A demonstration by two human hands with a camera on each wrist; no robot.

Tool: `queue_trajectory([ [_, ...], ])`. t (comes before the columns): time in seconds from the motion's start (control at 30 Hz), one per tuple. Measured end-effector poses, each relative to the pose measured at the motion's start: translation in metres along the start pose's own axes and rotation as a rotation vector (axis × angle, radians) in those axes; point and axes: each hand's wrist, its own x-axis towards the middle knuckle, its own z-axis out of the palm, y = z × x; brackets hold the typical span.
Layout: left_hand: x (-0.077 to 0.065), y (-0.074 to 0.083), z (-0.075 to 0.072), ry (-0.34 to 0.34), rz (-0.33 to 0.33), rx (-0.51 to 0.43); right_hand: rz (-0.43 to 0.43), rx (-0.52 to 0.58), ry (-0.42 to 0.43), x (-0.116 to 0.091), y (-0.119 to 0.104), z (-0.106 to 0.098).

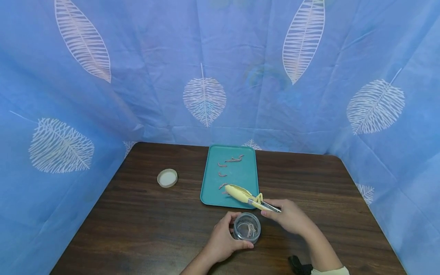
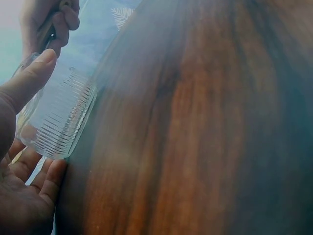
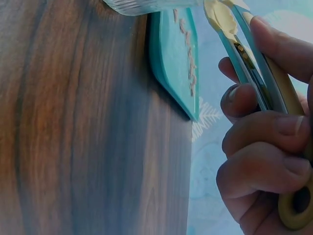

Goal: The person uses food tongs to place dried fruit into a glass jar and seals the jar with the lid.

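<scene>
My left hand (image 1: 221, 238) grips a clear glass jar (image 1: 247, 215) by its side, thumb on one side and fingers on the other. A few pale pinkish strips (image 1: 252, 230) lie inside. Ribbed clear walls of the jar (image 2: 58, 117) show in the left wrist view. In my right hand (image 1: 290, 217) is a pair of yellow-tipped metal tongs (image 1: 240, 194), held over the front right part of a teal tray (image 1: 242, 177). Several small pink worm-like pieces (image 1: 222, 175) lie on the tray in a rough column. The tongs' head overlaps the nearest piece.
A round lid (image 1: 167, 178) with a white inside lies on the dark wooden table (image 1: 144, 214), left of the tray. Beside the right sleeve is a black object (image 1: 299, 265). Blue cloth (image 1: 154, 76) with white leaf prints hangs behind and along both sides.
</scene>
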Motion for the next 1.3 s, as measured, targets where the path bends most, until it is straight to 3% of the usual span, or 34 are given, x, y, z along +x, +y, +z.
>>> queue_trajectory([
  [0.43, 0.000, -0.001, 0.000, 0.017, 0.024, 0.004, 0.022, 0.094, 0.014, -0.035, 0.019, -0.007],
  [0.67, -0.003, 0.000, -0.002, 0.010, 0.039, -0.018, 0.064, 0.138, -0.037, -0.052, 0.034, -0.007],
  [0.9, -0.002, -0.001, -0.002, 0.009, 0.035, -0.015, 0.019, 0.168, -0.073, -0.066, 0.052, -0.011],
  [1.3, -0.002, 0.000, -0.001, 0.004, 0.022, -0.024, 0.043, 0.255, -0.223, -0.079, 0.083, -0.024],
])
